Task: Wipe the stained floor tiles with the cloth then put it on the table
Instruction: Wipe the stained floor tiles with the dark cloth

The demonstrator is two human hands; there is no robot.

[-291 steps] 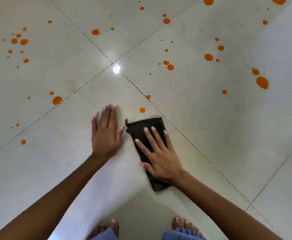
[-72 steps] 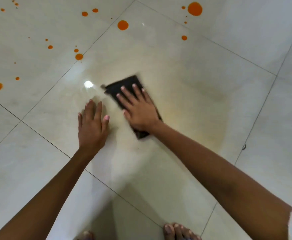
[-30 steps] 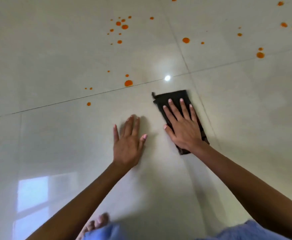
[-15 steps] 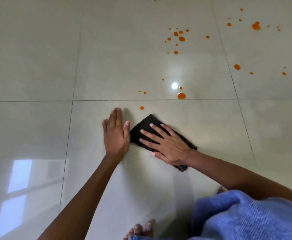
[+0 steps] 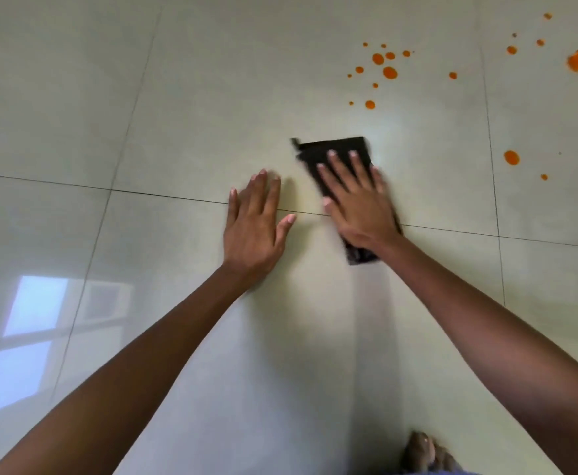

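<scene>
cloth (image 5: 332, 154), dark and folded into a long strip, lies flat on the floor tiles (image 5: 212, 97), straddling a grout line (image 5: 75, 186) that runs left to right. right hand (image 5: 359, 207) lies palm-down on top of the cloth, fingers (image 5: 335, 166) spread out flat and pressing, not curled around it; the far end of the cloth sticks out past the fingertips and the near end pokes out under the wrist. edges of hand and cloth are a bit motion-blurred. left hand (image 5: 253, 228) is flat on the bare tile just beside the cloth, to its left, palm down, fingers extended and holding nothing, thumb splayed toward the right hand; not touching the cloth. both forearms reach in from the bottom of the view.

orange stains (image 5: 388, 73) sit in a cluster of dots beyond the cloth, up and to the right, apart from it. more orange spots (image 5: 511, 157) on the next tile to the right, one bigger blotch (image 5: 577, 61) near the top right edge. tile around the hands looks free of spots. window reflection (image 5: 30, 337) shows on the glossy tile at lower left. bare toes (image 5: 424, 452) at the bottom edge, blurry.
</scene>
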